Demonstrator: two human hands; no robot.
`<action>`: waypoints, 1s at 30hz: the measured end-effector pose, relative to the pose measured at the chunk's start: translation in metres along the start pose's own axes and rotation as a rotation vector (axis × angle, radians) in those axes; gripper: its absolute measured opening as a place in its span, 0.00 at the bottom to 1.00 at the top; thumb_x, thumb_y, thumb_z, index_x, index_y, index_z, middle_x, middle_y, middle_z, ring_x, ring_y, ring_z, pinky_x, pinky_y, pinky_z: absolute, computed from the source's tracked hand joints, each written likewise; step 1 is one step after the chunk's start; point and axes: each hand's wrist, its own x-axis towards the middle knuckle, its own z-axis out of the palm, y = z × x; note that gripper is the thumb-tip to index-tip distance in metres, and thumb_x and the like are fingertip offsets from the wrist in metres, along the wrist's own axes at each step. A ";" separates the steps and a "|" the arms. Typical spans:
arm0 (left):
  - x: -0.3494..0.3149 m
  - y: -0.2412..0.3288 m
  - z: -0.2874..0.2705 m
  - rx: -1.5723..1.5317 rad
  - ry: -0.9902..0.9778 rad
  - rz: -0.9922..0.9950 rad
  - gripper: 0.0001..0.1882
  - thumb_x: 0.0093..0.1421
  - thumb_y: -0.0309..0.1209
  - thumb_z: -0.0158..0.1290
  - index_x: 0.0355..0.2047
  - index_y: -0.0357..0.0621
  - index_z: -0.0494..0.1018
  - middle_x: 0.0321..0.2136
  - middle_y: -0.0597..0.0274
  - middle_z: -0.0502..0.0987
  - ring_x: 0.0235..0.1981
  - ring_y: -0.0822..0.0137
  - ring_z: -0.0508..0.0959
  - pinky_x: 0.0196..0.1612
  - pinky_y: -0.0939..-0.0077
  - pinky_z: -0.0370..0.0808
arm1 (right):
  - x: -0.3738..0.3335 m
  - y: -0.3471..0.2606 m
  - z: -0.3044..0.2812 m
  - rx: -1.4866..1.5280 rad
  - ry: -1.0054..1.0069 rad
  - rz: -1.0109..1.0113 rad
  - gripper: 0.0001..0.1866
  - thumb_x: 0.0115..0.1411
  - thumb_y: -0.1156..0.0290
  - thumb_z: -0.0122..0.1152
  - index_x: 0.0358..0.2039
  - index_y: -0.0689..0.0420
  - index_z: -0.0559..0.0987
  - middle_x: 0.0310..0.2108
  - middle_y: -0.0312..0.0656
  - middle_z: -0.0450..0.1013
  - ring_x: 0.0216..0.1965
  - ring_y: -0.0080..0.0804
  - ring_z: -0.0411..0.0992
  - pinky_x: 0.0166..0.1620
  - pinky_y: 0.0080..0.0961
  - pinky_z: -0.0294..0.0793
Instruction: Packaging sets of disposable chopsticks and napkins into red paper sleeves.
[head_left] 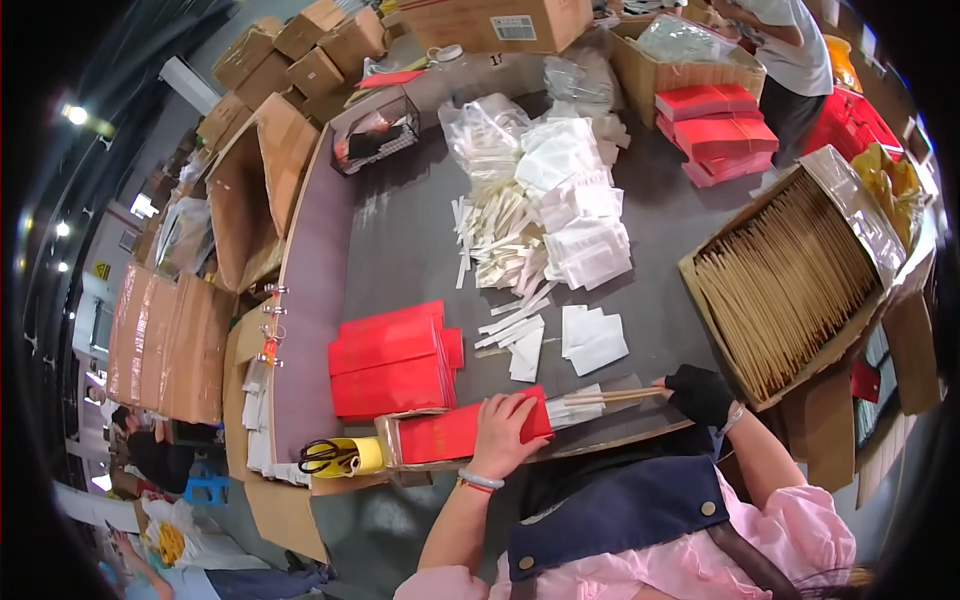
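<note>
Grey table (665, 305), raised purplish wall on its left. Red sleeve (445, 433) lies at the near edge, in a shallow cardboard tray (391, 442). Left hand (503, 432) half open, palm down across the sleeve's right part, fingers a bit spread. Right hand (700, 393), black glove, closed on the right ends of thin wooden sticks (625, 396); their other ends lie over white packets (575, 408) at the sleeve's mouth.

On the surface: red sleeve stack (385, 365) near left, white packet pile (585, 235) mid-table, wire basket (375, 138) far left, red bundles (715, 130) far right. Yellow holder (358, 455) with black-handled tool at the near-left corner. Open carton (785, 285) packed with sticks on the right.

Room: brown cartons (285, 60) stacked far left, blue stool (207, 489) lower left, co-worker (790, 45) in a pale top, far right.
</note>
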 end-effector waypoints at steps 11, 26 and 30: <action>0.006 0.020 0.011 -0.039 0.013 0.030 0.35 0.41 0.41 0.69 0.51 0.43 0.73 0.50 0.57 0.71 0.52 0.51 0.67 0.56 0.54 0.64 | 0.047 -0.050 0.043 0.071 -0.066 -0.140 0.12 0.57 0.61 0.59 0.41 0.45 0.82 0.27 0.45 0.72 0.33 0.44 0.73 0.35 0.38 0.72; 0.028 0.034 0.005 0.027 -0.025 0.083 0.34 0.41 0.34 0.66 0.52 0.49 0.72 0.46 0.54 0.71 0.49 0.52 0.69 0.50 0.58 0.68 | 0.062 -0.084 0.057 -0.041 0.020 -0.021 0.34 0.41 0.50 0.74 0.46 0.55 0.74 0.37 0.44 0.73 0.44 0.42 0.71 0.47 0.37 0.68; 0.037 0.047 0.011 0.199 -0.104 0.248 0.12 0.51 0.32 0.54 0.38 0.53 0.76 0.37 0.56 0.72 0.43 0.55 0.70 0.43 0.61 0.67 | 0.059 -0.092 0.032 -0.289 -0.233 -0.114 0.33 0.40 0.47 0.69 0.46 0.50 0.75 0.40 0.41 0.72 0.46 0.39 0.70 0.47 0.43 0.64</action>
